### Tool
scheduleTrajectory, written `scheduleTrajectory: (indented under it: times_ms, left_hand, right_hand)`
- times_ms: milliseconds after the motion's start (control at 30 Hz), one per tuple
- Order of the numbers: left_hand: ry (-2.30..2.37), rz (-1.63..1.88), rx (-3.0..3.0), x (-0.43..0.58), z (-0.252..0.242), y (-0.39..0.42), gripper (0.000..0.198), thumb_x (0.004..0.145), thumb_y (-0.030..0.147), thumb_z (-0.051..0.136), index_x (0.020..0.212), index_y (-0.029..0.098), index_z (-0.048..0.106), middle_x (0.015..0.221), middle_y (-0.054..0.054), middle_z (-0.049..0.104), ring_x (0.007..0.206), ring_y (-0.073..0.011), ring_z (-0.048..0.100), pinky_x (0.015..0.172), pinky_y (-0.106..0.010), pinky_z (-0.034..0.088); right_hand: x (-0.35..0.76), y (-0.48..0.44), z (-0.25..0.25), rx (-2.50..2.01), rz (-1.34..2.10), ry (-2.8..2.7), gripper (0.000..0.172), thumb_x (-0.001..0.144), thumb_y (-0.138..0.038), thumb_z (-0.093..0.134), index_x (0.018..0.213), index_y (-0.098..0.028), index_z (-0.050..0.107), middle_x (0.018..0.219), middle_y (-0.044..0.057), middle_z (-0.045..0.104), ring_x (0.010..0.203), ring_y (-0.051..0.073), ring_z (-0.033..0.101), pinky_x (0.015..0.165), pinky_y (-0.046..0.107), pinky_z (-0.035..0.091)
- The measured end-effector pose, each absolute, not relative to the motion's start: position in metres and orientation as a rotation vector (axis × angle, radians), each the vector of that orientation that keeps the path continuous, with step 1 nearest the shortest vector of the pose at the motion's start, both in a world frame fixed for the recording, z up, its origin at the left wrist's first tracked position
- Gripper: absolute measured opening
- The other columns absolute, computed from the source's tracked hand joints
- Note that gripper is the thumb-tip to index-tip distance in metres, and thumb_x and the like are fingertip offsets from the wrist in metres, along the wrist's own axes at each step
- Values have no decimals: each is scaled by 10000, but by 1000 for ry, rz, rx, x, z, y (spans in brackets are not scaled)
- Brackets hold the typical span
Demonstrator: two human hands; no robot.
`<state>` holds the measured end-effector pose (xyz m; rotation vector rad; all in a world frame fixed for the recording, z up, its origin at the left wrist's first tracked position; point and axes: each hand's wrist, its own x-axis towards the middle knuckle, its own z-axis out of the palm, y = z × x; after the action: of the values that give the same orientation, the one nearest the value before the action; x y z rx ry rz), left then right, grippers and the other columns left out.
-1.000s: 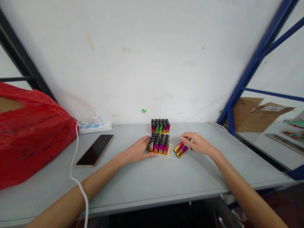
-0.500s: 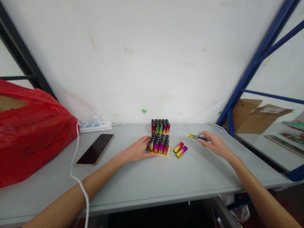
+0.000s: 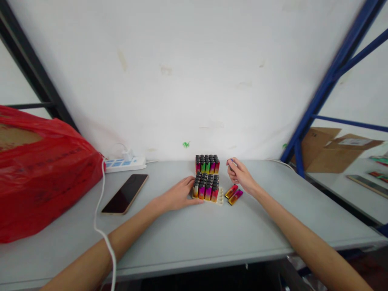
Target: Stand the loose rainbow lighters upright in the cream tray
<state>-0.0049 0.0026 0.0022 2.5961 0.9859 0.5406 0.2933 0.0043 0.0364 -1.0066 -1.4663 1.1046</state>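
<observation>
My left hand (image 3: 181,195) is curved around the left side of a pale tray (image 3: 220,197), its thumb along the front edge. Upright lighters (image 3: 206,192) with black tops and shiny, many-coloured bodies stand in rows in this tray; the slots at its right end show bare. Close behind stands a second block of upright lighters (image 3: 207,165). My right hand (image 3: 239,173) is up to the right of the blocks, fingers pinched on a lighter that is now almost wholly hidden by them. Below it, two loose lighters (image 3: 233,195) lie side by side on the table.
A black-screened phone (image 3: 125,194) lies on the grey table (image 3: 194,238) to the left. Behind it is a white power strip (image 3: 130,164), with a white cable (image 3: 100,230) hanging across my left forearm. A red plastic bag (image 3: 51,178) fills the far left; blue shelf posts (image 3: 321,93) rise right.
My right hand has moved left with the lighter, towards the blocks, and has turned so that the lighter barely shows. My left hand stays at the tray. The view has shifted slightly.
</observation>
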Motion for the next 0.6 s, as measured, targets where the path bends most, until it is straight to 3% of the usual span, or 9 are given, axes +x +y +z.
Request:
scheduleTrajectory:
  times_ms: [67, 233, 400, 600]
  left_hand:
    - [990, 535, 2592, -4, 3, 1, 845, 911, 716, 707, 1533, 175, 522, 1561, -179, 557, 1458, -375, 525, 1276, -480, 393]
    - [965, 546, 2591, -4, 2, 2, 841, 914, 709, 707, 1558, 209, 501, 1573, -156, 554, 1453, -368, 532, 1272, -490, 399]
    - [970, 552, 2589, -4, 3, 2, 835, 910, 719, 707, 1549, 216, 515, 1569, -153, 556, 1449, -370, 530, 1275, -496, 395]
    - [983, 527, 2575, -3, 6, 0, 830, 914, 701, 712, 1544, 195, 521, 1579, -167, 541, 1458, -377, 518, 1278, -501, 390]
  right_hand:
    - [292, 1, 24, -1087, 949, -1550, 560, 902, -804, 582, 841, -253, 501, 590, -101, 333, 477, 102, 264, 443, 236, 240]
    - [295, -4, 11, -1217, 456, -1712, 612, 947, -734, 511, 602, -248, 370, 564, -40, 368, 567, 134, 363, 528, 278, 290]
    - [293, -5, 11, -1252, 346, -1752, 493, 941, -595, 491, 610, -254, 359, 549, -42, 373, 557, 137, 360, 541, 289, 269]
    - [294, -11, 17, -1266, 373, -1800, 458, 1028, -605, 447, 737, -251, 453, 612, -41, 474, 594, 159, 460, 592, 294, 348]
